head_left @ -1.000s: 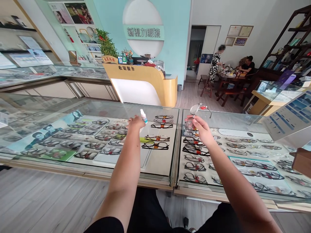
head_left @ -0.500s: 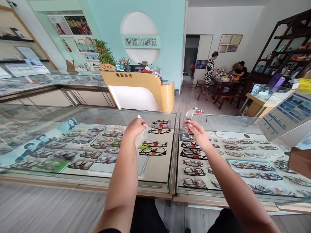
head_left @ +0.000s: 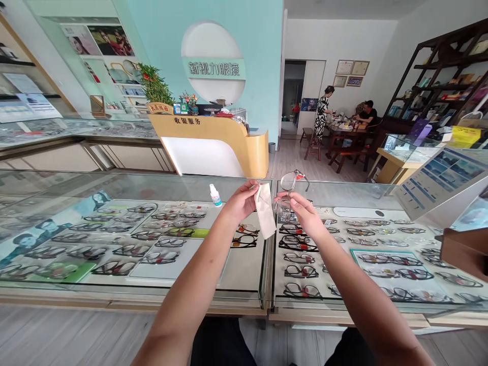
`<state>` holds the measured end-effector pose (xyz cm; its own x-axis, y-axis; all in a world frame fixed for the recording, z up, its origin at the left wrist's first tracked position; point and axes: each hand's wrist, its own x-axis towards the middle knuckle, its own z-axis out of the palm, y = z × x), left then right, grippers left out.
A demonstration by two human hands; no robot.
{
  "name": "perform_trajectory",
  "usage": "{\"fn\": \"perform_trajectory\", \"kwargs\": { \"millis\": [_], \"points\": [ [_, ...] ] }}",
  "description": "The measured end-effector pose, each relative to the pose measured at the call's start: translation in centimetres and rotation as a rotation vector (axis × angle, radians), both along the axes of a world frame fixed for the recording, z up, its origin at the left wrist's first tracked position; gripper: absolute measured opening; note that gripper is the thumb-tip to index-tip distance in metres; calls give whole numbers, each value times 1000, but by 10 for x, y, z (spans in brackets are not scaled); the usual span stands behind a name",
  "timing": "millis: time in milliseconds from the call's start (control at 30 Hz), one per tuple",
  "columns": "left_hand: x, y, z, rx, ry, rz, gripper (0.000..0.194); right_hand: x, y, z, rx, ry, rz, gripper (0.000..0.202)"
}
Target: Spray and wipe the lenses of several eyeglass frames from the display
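Observation:
My left hand (head_left: 243,200) pinches a pale cloth (head_left: 266,211) by its upper end, and the cloth hangs down beside the eyeglasses. In my right hand (head_left: 305,211) is a pair of thin-framed eyeglasses (head_left: 288,181), held near the bridge and turned upright, one lens above the other. A red tag shows by a temple arm. The cloth and the lower lens are close together; whether they touch I cannot tell. To the left of my left hand, a small white spray bottle (head_left: 215,197) with a blue label stands on the glass counter top.
Glass display cases (head_left: 244,284) with rows of eyeglasses run across the front, with a seam between them. A tilted display board (head_left: 438,183) stands at right. Behind are a cashier desk (head_left: 209,147) and two people by a table (head_left: 345,133).
My left hand has moved right, bringing the cloth up to the eyeglasses. The white bottle now stands in view where that hand was. The camera view has shifted slightly right.

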<state>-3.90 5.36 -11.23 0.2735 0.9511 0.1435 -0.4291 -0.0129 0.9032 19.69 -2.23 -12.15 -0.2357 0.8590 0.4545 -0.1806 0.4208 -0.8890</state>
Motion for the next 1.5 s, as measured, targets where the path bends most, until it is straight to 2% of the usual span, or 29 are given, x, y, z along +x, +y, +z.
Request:
{"fn": "perform_trajectory", "kwargs": {
  "millis": [100,267,400,500,567,733,967,1033,1133,1333,1500],
  "points": [
    [16,4,-18,-66,-110,-59,38,-1,-1,2,11,-5,30,52],
    [28,10,-38,-68,-77,-102,36,-2,2,4,-48,16,32,58],
    [32,5,-35,-94,-8,-168,43,-4,5,1,-63,71,3,55],
    [37,-4,-28,-112,-3,-284,65,-3,6,-1,-60,107,-48,51],
    [40,-8,-26,-89,-7,-320,73,-1,6,0,-53,88,-77,52],
    [44,-11,-29,-37,74,-201,65,4,6,5,-56,63,-102,57],
    [44,-14,-36,159,213,-87,95,7,9,2,-61,210,-68,46],
    [46,-13,-39,179,251,-25,95,9,10,1,-66,249,-58,42],
    [49,-10,-42,145,240,36,84,11,12,0,-59,264,-74,41],
    [45,-5,-44,49,129,114,80,14,14,2,-65,285,-108,41],
    [44,-6,-40,43,131,139,77,15,16,3,-65,290,-120,41]
  ]
}}
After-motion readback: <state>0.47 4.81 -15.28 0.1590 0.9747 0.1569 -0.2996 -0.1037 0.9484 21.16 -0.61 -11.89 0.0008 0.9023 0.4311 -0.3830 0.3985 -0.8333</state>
